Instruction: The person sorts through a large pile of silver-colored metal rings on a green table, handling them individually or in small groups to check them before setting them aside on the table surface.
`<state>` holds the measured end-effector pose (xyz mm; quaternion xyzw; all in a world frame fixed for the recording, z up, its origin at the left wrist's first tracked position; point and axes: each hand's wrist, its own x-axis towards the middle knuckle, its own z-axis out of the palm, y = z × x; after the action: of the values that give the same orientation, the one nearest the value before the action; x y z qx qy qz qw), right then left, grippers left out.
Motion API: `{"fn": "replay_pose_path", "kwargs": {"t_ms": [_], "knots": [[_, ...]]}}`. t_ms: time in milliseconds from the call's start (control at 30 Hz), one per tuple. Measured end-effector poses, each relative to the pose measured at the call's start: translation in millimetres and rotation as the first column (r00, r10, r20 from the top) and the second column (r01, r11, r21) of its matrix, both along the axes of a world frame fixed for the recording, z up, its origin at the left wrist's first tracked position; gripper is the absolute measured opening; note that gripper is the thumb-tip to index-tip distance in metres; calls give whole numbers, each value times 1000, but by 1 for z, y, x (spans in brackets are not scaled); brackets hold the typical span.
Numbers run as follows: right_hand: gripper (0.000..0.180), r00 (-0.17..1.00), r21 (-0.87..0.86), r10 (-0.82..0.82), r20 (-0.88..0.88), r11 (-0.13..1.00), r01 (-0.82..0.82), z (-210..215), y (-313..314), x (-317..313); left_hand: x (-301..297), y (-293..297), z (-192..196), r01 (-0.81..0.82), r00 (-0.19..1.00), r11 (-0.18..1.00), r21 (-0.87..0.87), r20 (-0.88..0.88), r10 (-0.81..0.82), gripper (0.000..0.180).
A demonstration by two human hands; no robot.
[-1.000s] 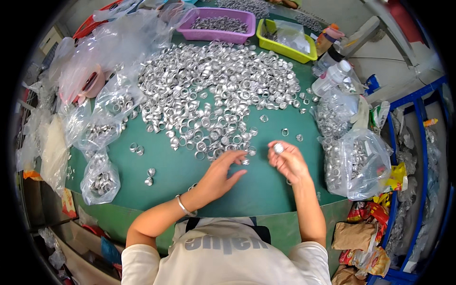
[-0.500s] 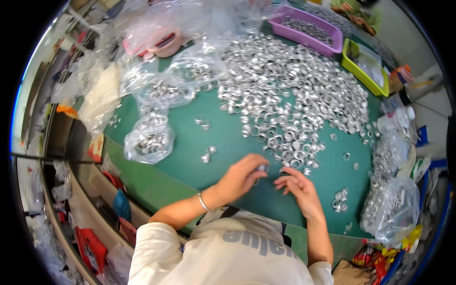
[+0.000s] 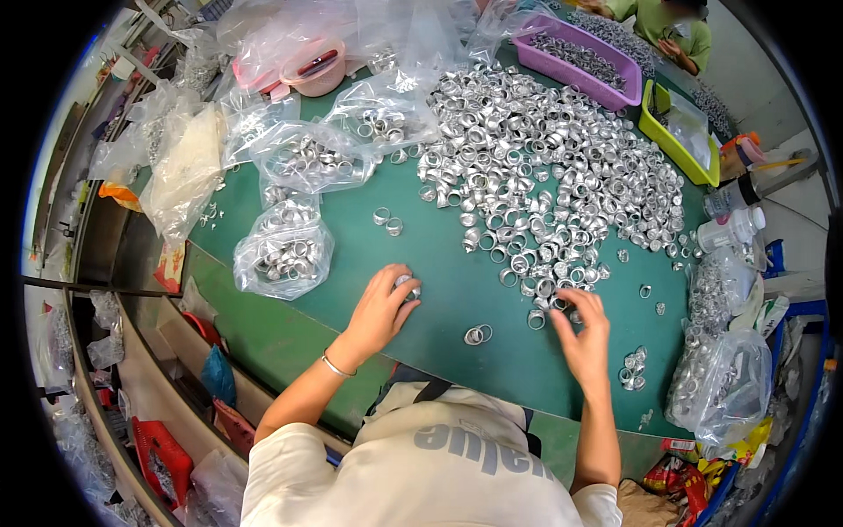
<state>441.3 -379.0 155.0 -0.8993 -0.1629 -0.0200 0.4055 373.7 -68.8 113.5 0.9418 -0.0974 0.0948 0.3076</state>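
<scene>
Many silver finger rings [image 3: 562, 176] lie heaped across the green table [image 3: 351, 255]. To the left of the heap, my left hand [image 3: 376, 312] has its fingers curled round silver rings [image 3: 407, 285] at the table surface; how many are under it is partly hidden. My right hand [image 3: 586, 334] is at the heap's near edge, thumb and forefinger closed about a silver ring [image 3: 558, 302]. Between my hands a few loose rings [image 3: 479, 334] rest near the front edge. Another pair of rings [image 3: 387, 220] sits farther back, left of the heap.
Clear plastic bags of rings [image 3: 285, 250] stand at the left, with a pink basket [image 3: 313, 70] behind. Purple [image 3: 575, 57] and yellow-green [image 3: 680, 132] baskets line the back right. At the right are a white bottle [image 3: 731, 227] and a filled bag [image 3: 724, 386]. A person [image 3: 672, 31] sits far right.
My left hand has moved left, from the middle to the small group of rings. My right hand has moved right and forward to the heap's edge. Loose rings between them are now uncovered.
</scene>
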Motion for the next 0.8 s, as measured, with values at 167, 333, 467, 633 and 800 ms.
{"fn": "replay_pose_path", "kwargs": {"t_ms": [167, 333, 467, 633, 800], "knots": [[49, 934, -342, 255, 249, 926, -162, -12, 54, 23, 0, -10, 4, -45, 998, 998, 43, 50, 43, 30], [34, 904, -295, 222, 365, 949, -114, -41, 29, 22, -3, -1, -13, 3, 996, 993, -114, -88, -13, 35], [28, 923, -105, 31, 383, 994, 10, -35, 14, 17, -3, -12, 1, -67, 997, 993, 93, 48, 63, 39], [32, 927, 763, -2, -376, 566, 311, -27, 6, -1, 5, -31, 29, -9, 997, 998, -65, 71, 14, 42], [32, 798, 863, 343, -496, 295, 409, -18, 11, -21, 11, -77, 43, 64, 980, 850, -523, -129, -152, 43]]}}
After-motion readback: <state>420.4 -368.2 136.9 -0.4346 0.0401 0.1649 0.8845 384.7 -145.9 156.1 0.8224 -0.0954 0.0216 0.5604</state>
